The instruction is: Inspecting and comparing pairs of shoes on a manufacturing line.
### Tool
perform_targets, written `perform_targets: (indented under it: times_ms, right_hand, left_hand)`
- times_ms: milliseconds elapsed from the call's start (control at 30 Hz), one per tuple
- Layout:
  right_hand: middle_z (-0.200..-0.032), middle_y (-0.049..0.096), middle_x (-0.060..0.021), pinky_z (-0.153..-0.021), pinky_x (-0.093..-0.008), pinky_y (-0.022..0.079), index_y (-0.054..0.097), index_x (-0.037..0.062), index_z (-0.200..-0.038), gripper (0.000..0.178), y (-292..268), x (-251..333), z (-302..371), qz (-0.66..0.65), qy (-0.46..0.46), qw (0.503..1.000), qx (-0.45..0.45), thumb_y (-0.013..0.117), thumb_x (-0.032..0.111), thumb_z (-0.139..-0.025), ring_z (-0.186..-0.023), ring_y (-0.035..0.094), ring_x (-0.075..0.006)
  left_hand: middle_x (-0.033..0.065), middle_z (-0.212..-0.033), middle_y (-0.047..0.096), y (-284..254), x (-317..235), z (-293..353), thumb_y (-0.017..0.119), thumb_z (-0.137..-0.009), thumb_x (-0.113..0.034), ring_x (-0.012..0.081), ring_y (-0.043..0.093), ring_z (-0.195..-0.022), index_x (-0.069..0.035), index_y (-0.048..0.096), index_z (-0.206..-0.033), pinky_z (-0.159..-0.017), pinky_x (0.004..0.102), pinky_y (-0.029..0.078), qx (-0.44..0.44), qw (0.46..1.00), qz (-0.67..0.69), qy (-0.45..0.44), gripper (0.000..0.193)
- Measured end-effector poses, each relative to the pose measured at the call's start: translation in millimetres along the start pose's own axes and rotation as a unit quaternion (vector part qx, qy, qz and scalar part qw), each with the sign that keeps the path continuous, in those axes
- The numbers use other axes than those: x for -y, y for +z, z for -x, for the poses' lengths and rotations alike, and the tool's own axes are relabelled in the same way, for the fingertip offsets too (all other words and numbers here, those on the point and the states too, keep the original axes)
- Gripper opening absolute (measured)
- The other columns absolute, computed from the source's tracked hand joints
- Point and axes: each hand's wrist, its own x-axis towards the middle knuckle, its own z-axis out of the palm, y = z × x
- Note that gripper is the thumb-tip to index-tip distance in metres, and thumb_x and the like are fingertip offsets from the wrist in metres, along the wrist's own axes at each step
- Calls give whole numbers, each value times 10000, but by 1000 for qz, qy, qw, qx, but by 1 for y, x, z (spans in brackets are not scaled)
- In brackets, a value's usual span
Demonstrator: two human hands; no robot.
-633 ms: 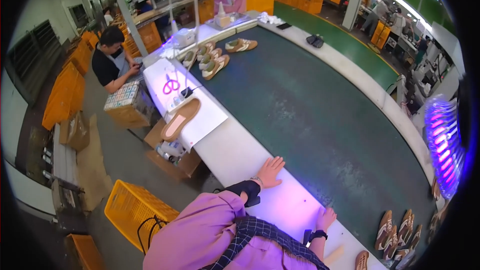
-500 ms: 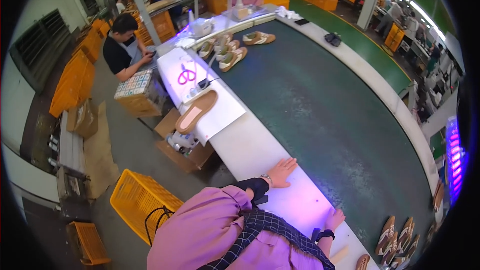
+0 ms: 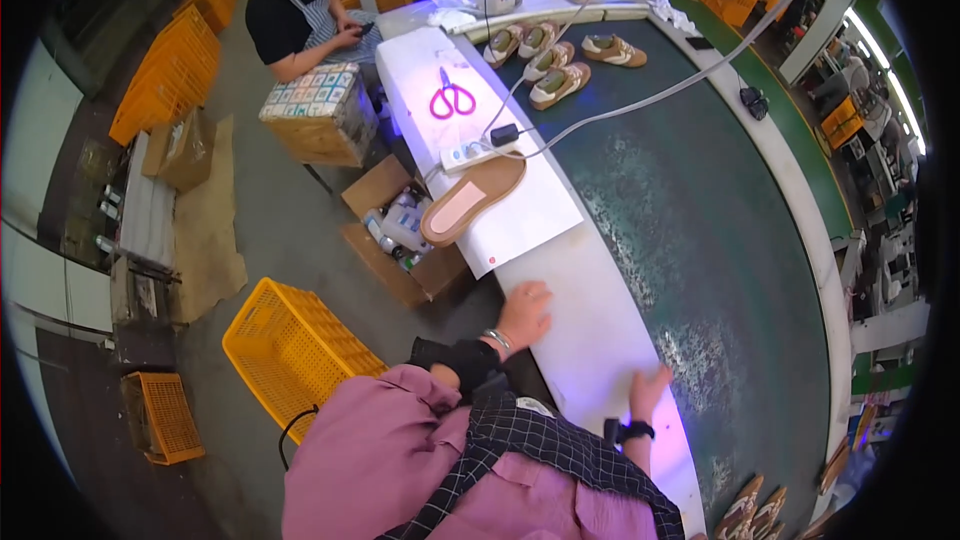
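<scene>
My left hand (image 3: 525,316) rests at the left edge of the white bench top (image 3: 580,285), its fingers loosely bent and holding nothing. Against the bench's right edge lies my right hand (image 3: 648,393), with nothing seen in it and its fingers partly hidden. Ahead of my left hand, a brown shoe sole (image 3: 475,202) with a pale pink patch lies on a white sheet (image 3: 530,225). Past it are a white power strip (image 3: 478,154), a black adapter (image 3: 505,135) and pink-handled scissors (image 3: 450,98).
A green conveyor belt (image 3: 690,200) runs along the right, carrying several brown-and-white shoes (image 3: 560,85). A grey cable (image 3: 640,95) hangs across it. At left stand a yellow crate (image 3: 300,345) and a cardboard box of bottles (image 3: 395,230). A seated person (image 3: 300,15) holds a phone.
My left hand has drawn back from the belt side to the bench's left edge, its fingers more bent. My right hand stays by the right edge. The view has shifted.
</scene>
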Motion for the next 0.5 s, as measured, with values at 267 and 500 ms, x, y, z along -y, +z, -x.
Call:
perform_targets:
  times_ms: [267, 500]
  right_hand:
    - [-1408, 284, -282, -1100, -472, 213, 376, -75, -1282, 664, 79, 158, 10, -2, -191, 979, 73, 669, 166, -737, -1332, 227, -427]
    - [-1355, 355, -273, -1070, -477, 255, 417, -61, -1241, 598, 82, 148, 15, 5, -189, 982, 20, 643, 145, -726, -1281, 299, -428]
  left_hand:
    - [156, -1172, 468, -24, 102, 16, 709, -746, -351, 294, 440, -1064, -28, 500, -1111, -901, 435, 382, -311, 860, 26, -405, 530]
    - [36, -878, 586, -49, 129, 2, 686, -806, -355, 164, 542, -781, -94, 545, -952, -669, 335, 465, -113, 651, 544, -516, 330]
